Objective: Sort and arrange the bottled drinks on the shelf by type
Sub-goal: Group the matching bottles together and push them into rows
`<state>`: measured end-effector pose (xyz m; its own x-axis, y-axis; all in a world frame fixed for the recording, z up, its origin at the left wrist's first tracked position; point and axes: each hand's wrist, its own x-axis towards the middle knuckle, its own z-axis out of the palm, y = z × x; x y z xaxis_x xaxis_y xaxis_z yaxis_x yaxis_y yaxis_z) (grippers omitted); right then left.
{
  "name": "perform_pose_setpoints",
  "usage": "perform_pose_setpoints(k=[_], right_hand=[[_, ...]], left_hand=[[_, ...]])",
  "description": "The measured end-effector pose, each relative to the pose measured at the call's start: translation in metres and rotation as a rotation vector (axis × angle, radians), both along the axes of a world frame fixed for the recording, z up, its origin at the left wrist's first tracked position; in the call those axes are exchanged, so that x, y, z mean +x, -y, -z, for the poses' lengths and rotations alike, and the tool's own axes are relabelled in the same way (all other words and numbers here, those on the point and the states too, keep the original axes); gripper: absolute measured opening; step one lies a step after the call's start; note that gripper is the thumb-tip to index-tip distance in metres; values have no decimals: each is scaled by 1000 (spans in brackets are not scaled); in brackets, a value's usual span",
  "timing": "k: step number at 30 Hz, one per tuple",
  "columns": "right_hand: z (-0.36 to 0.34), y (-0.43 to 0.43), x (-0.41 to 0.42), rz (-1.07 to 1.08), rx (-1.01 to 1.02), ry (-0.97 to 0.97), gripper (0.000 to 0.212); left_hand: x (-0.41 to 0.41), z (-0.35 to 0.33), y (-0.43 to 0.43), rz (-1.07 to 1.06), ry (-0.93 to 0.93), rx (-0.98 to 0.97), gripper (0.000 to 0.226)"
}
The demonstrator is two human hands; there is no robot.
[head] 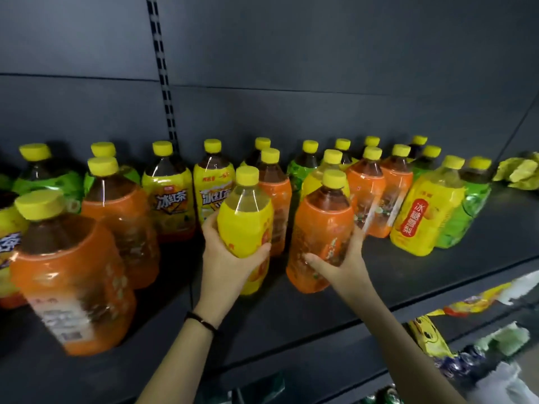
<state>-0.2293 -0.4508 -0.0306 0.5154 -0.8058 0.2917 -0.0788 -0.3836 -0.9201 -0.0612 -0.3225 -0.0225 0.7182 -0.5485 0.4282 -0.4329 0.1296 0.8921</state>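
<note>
Left hand (226, 253) clasps yellow-labelled pale-drink plastic bottle (246, 220); right hand (341, 265) clasps orange-labelled dark-tea plastic bottle (320, 231); both upright on dark metal shelf (437, 266)

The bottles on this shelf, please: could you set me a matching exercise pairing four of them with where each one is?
1 clear-drink yellow bottle
2 middle orange bottle
3 red-panel yellow bottle
4 white-patch orange bottle

A gripped by the right hand
B nearest the camera, at left
C gripped by the left hand
D beside a green bottle, at right

Pairs: 1-C, 2-A, 3-D, 4-B
</note>
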Motion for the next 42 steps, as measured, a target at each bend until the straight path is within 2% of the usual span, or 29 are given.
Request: perform_pose_setpoints(k=[8,9,12,14,16,18,20,23,26,29,33,36,40,42], right_hand=[[3,3,36,-102,-7,-18,116],[3,3,34,-106,-19,-8,109],[-1,15,20,28,-39,130,68],[-4,35,14,155,-9,230,59],[-9,55,16,147,28,229,71],[-12,66,23,93,-8,140,77],[-13,74,31,85,-39,77,83],[-21,81,42,99,19,37,93],[-21,83,44,109,41,-12,91],[-15,81,41,110,26,41,86],[-16,76,33,55,161,145,88],[-12,71,19,60,176,189,85],[-10,52,-7,85,177,203,98],[-11,39,-19,78,158,225,95]], left_hand=[[6,4,-35,161,-173,-59,83],[7,6,-40,161,-192,-69,82],[5,8,-49,138,-224,-96,81],[2,7,-49,121,-226,-95,79],[-3,8,-46,116,-236,-99,90],[-9,9,-43,88,-261,-98,97],[-12,9,-42,57,-269,-89,97],[-12,8,-42,33,-270,-57,98],[-11,9,-41,33,-294,-63,97],[-13,9,-41,29,-304,-58,98],[-15,10,-42,7,-296,-60,96],[-15,12,-46,-4,-279,-51,96],[-21,12,-58,-64,-213,-26,80],[-27,12,-65,-98,-175,-30,80]])
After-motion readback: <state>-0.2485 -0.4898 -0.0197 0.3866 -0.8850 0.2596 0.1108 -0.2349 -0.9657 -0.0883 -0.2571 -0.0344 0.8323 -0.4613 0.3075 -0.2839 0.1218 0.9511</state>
